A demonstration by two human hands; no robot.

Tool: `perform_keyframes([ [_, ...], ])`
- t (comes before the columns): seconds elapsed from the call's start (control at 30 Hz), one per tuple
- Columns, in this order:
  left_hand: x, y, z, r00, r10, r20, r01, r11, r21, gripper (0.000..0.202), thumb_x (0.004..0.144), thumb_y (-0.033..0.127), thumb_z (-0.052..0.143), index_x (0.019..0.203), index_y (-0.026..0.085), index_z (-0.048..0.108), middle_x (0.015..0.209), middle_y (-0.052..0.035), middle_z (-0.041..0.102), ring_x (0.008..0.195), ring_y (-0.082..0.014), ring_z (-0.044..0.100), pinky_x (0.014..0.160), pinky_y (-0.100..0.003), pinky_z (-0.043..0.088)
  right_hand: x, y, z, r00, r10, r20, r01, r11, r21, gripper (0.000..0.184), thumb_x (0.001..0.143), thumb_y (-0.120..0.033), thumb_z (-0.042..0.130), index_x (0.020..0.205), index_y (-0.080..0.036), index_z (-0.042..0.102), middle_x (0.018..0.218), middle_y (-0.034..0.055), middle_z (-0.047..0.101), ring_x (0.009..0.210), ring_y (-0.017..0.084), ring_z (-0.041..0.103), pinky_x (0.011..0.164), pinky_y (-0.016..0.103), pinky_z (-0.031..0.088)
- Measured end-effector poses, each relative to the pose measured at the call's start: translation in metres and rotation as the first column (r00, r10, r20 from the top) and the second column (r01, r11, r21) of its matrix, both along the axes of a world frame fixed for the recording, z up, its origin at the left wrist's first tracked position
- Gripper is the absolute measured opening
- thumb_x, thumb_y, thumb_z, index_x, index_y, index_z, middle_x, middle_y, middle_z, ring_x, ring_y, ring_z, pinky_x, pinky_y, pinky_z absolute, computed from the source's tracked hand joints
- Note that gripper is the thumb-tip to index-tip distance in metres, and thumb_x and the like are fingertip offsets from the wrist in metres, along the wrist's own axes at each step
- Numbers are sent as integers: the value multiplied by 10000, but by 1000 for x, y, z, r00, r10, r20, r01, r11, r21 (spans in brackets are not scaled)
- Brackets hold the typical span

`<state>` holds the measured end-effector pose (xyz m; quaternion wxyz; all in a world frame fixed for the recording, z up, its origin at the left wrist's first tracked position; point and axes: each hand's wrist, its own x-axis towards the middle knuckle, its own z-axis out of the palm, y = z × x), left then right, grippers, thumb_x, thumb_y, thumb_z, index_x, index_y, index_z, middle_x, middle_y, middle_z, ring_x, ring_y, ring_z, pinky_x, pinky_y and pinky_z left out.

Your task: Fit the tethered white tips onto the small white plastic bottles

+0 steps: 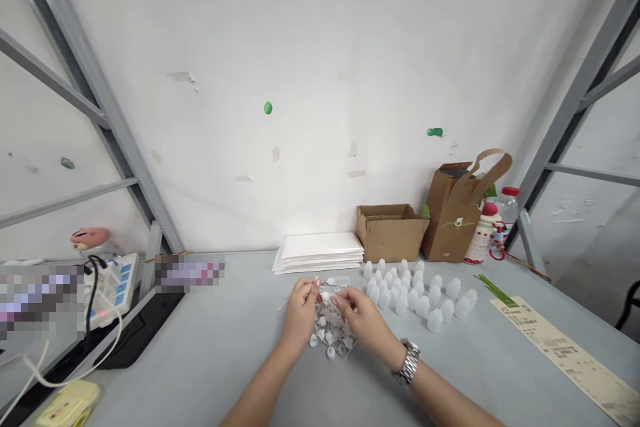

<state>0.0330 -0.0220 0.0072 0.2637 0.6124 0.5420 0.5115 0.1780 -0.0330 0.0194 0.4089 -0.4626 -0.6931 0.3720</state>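
My left hand (300, 312) is closed in a pinch, fingertips near the middle of the table. Opposite it, my right hand (364, 321), with a metal watch on the wrist, pinches too. Between the two sets of fingertips is a small white plastic part (327, 295), partly covered by the fingers. Just below the hands lies a loose pile of small white plastic parts (334, 333), some of them round like caps. A clear plastic item (339, 280) lies behind the fingers. To the right stand several small white translucent dome-topped pieces (401, 305) in loose rows.
Behind the hands are a stack of white sheets (320, 250), an open cardboard box (393, 237), a brown paper bag (447, 230) and bottles (483, 237). A long printed paper strip (565, 353) lies right; a power strip (117, 290) with cables and a black tray-like item (143, 330) lie left.
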Motion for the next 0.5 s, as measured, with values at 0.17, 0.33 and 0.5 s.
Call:
perform_keyframes([
  [0.17,-1,4,-4,999,2,45,0,999,-42,407,828,411,351,569,185,568,795,-46,602,763,-168,582,673,-269,458,0,-2,-1,999,-5,37,4,999,48,235,837,-365,439,762,-183,567,681,2,607,609,140,502,586,246,382],
  [0.33,0,5,-6,1000,11,28,-9,997,-75,417,824,411,347,524,190,535,742,-32,604,703,-160,583,659,-274,454,0,-2,-3,998,-13,64,9,998,61,231,842,-350,435,776,-178,573,702,10,621,629,145,515,600,247,381],
  [0.5,-3,8,-8,998,48,45,-43,993,-108,419,824,438,336,565,184,546,653,-21,587,650,-162,580,624,-277,454,1,-1,-5,998,-21,55,19,999,43,231,845,-351,426,757,-180,556,651,-7,580,595,139,485,580,246,360],
])
